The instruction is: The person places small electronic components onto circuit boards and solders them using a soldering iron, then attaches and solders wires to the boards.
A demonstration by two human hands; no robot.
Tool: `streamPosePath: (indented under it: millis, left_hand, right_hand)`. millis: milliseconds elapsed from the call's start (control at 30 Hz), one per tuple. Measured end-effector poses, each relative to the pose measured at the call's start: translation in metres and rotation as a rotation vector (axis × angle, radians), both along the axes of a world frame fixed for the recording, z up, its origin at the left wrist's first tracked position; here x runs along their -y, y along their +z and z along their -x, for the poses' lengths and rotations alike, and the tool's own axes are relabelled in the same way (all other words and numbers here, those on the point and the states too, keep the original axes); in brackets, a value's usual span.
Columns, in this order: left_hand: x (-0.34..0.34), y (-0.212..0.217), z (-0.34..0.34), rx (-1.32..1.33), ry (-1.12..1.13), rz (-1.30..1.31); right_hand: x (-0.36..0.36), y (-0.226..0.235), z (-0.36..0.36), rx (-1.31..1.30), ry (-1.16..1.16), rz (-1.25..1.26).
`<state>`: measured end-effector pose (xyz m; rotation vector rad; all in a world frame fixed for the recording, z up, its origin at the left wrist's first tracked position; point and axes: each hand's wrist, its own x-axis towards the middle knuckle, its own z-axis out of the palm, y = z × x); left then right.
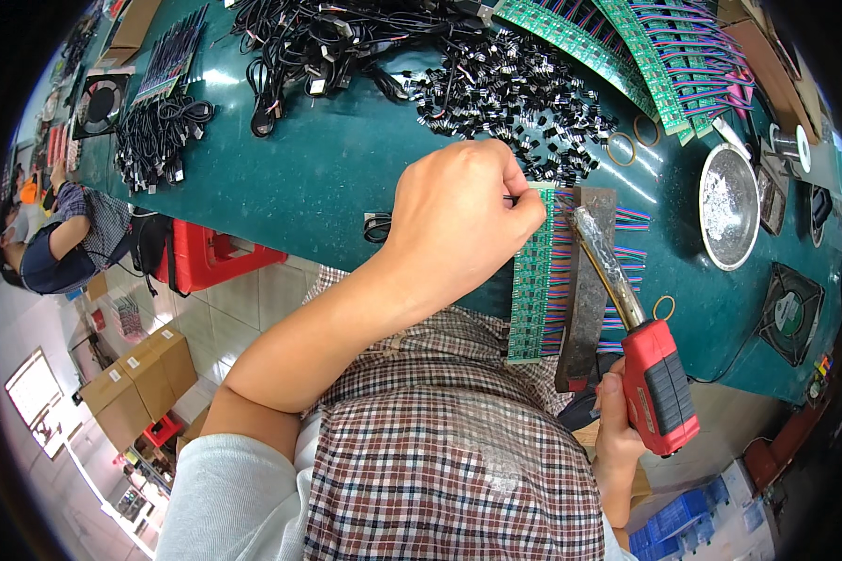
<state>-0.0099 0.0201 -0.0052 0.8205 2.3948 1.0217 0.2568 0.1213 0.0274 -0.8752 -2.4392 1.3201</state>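
The left hand (463, 210), fisted around something thin and hidden, steadies the green board strip (531, 280) on the table edge (327, 168) so the red soldering iron (647, 360), gripped by the right hand (616, 430), reaches its wired side, while brown cartons (140, 374) sit on the floor lower left.
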Motion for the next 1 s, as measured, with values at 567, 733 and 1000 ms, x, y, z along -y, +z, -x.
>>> streamPosePath:
  millis: [567, 733, 1000]
  left_hand:
    - [-0.021, -0.057, -0.017, -0.075, 0.035, -0.045]
    - [-0.024, -0.06, -0.018, -0.143, 0.056, -0.046]
    - [-0.026, -0.062, -0.015, -0.204, 0.022, -0.045]
  right_hand:
    - [-0.034, -0.038, -0.017, -0.279, -0.295, 0.249]
    - [-0.053, -0.036, -0.001, -0.436, -0.401, 0.356]
    - [-0.057, -0.03, 0.026, -0.514, -0.476, 0.58]
